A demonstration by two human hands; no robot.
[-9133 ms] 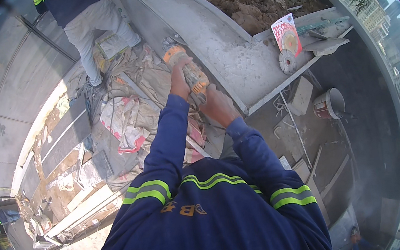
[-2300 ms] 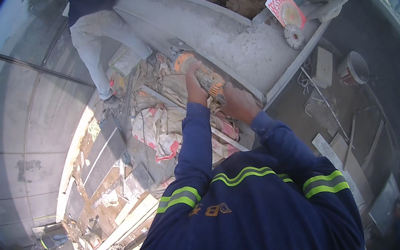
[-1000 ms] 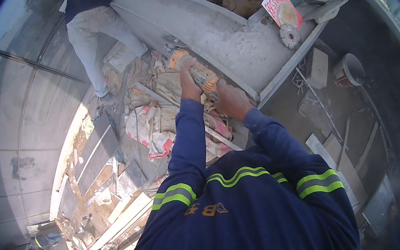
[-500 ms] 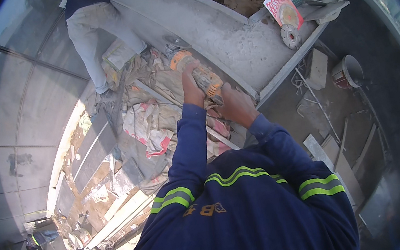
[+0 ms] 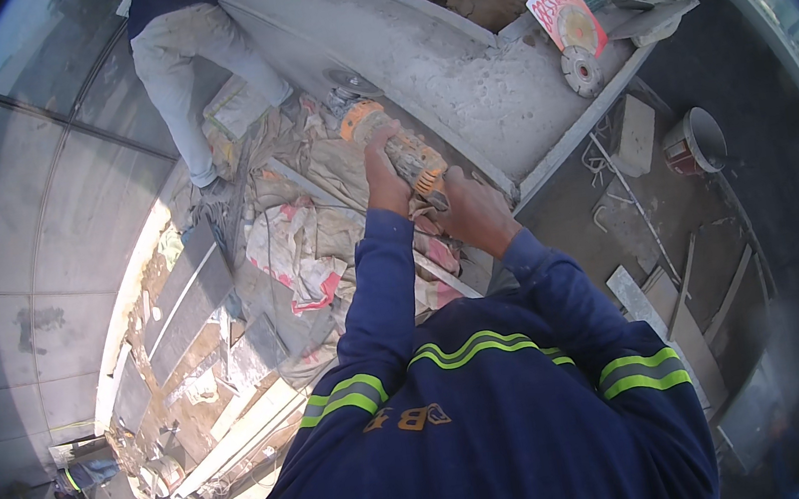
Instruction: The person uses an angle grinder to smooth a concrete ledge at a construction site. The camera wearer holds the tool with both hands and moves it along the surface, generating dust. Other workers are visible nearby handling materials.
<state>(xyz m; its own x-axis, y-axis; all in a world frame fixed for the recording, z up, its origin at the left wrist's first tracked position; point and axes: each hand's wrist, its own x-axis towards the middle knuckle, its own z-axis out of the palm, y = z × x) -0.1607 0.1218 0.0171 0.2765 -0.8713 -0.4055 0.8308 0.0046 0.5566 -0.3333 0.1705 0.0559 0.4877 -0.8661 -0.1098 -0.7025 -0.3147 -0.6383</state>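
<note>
Both my hands hold an orange, dust-covered angle grinder (image 5: 415,163) above a heap of cloth and sacks. My left hand (image 5: 384,173) is closed around its body, near the head. Further back, my right hand (image 5: 477,211) grips the rear end. The grinder's round disc (image 5: 352,80) lies close along the side of the grey concrete ledge (image 5: 414,56); whether it touches the face I cannot tell. Crumpled sacking (image 5: 303,247) with red and white patches lies below and left of the tool.
A person in pale trousers (image 5: 178,62) stands ahead on the left. On the ledge sit a spare cutting disc (image 5: 582,71) and a red-white card (image 5: 562,11). A bucket (image 5: 694,145) and a block (image 5: 633,137) stand right. Planks (image 5: 242,434) and slabs lie lower left.
Very little differs. My hands and the grinder stay almost in place, with only a slight shift. The person ahead keeps about the same stance.
</note>
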